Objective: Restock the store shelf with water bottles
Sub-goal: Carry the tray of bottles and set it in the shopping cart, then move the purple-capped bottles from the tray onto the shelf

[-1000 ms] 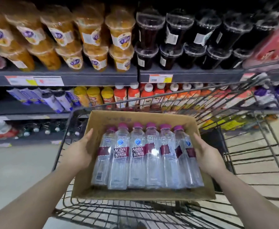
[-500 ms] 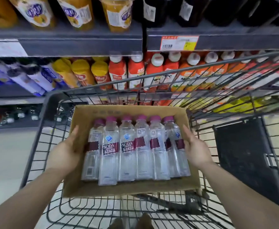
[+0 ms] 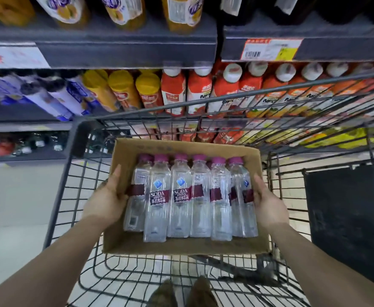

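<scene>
A shallow cardboard box (image 3: 181, 248) holds several clear water bottles (image 3: 200, 197) with purple caps and maroon labels, lying side by side. The box is inside a black wire shopping cart (image 3: 75, 173). My left hand (image 3: 106, 200) grips the box's left wall, thumb over the rim. My right hand (image 3: 268, 203) grips the right wall the same way. The fingers of both hands are hidden behind the cardboard.
Store shelves (image 3: 126, 48) stand just beyond the cart, stocked with orange juice cups above and red, yellow and purple drink bottles (image 3: 175, 91) below. A black panel (image 3: 348, 218) fills the cart's right side. Pale floor (image 3: 15, 207) lies to the left. My shoes (image 3: 181, 293) show under the cart.
The box has sunk lower into the cart with both hands still on its sides. My view has tilted further down, so the shelves appear closer and higher.
</scene>
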{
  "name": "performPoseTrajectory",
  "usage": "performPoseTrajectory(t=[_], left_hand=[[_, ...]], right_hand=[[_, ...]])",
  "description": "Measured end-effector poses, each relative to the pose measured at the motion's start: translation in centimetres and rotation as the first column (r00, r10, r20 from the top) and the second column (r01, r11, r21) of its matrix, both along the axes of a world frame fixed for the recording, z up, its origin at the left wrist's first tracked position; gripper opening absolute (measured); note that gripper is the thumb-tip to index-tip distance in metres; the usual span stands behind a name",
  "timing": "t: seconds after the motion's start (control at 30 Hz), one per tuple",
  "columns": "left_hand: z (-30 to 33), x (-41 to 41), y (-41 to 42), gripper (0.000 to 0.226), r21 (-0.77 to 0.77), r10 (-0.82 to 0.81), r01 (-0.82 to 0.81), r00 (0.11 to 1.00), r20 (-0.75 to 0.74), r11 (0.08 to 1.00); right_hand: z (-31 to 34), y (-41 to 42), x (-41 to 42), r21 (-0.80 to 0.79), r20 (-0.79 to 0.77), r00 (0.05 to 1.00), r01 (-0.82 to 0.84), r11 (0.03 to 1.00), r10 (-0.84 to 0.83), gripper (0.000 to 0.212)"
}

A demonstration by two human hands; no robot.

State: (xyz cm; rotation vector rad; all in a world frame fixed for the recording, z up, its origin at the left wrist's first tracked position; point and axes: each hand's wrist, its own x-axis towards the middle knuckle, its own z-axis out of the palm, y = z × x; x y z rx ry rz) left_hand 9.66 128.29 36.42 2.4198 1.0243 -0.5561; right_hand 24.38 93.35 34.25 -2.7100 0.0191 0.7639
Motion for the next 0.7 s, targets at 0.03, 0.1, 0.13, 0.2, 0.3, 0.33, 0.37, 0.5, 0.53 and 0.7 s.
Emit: performPoseTrajectory(t=[0.03, 0.1, 0.13, 0.2, 0.3, 0.33, 0.37, 0.5, 0.53, 0.7], left_hand=[[0.3, -0.1, 0.0, 0.086, -0.051, 0.03, -0.029, 1.0, 0.003, 0.998], [0.9, -0.4, -0.4, 0.085, -0.11, 0.072, -0.066, 0.996, 0.055, 0.992], [1.3, -0.6, -0.7, 0.083, -0.116, 0.093, -0.082, 0.992, 0.091, 0.99], [2.2, -1.0, -2.0, 0.075, -0.088, 0.118, -0.106, 0.982, 0.148, 0.99], [3.1, -1.4, -4.4, 0.062, 0.043, 0.071, -0.088, 0.953, 0.293, 0.995], [3.1, -1.4, -5.1, 0.061, 0.092, 0.028, -0.061, 0.944, 0.328, 0.994], [2.8, -1.4, -5.7, 0.061, 0.117, -0.007, -0.034, 0.943, 0.332, 0.992], [1.5, -0.9, -7.9, 0.091, -0.237, 0.149, -0.13, 0.987, 0.064, 0.963], [1.1, -0.9, -8.3, 0.098, -0.293, 0.181, -0.178, 0.983, -0.017, 0.939], [0.1, -0.9, -9.0, 0.093, -0.361, 0.283, -0.316, 0.948, -0.142, 0.877]], right_hand=[[0.4, 0.5, -0.2, 0.03, -0.013, 0.999, 0.04, 0.999, -0.04, 0.055], [1.2, 1.9, -1.0, 0.075, 0.041, 0.992, 0.118, 0.99, -0.121, 0.055], [1.7, 2.6, -1.5, 0.097, 0.098, 0.982, 0.149, 0.984, -0.158, 0.057], [2.8, 4.3, -2.9, 0.152, 0.169, 0.967, 0.165, 0.975, -0.19, 0.059], [4.2, 6.9, -5.3, 0.231, 0.099, 0.983, 0.127, 0.965, -0.153, 0.058], [4.3, 7.8, -6.0, 0.276, 0.062, 0.988, 0.12, 0.954, -0.143, 0.058], [4.2, 8.5, -6.7, 0.325, 0.033, 0.991, 0.113, 0.939, -0.131, 0.057], [3.0, 10.8, -8.3, 0.409, -0.064, 0.993, 0.119, 0.905, -0.102, 0.059], [2.8, 11.2, -8.4, 0.409, -0.081, 0.992, 0.124, 0.904, -0.1, 0.059], [2.2, 12.3, -8.2, 0.385, -0.13, 0.983, 0.173, 0.907, -0.132, 0.063]])
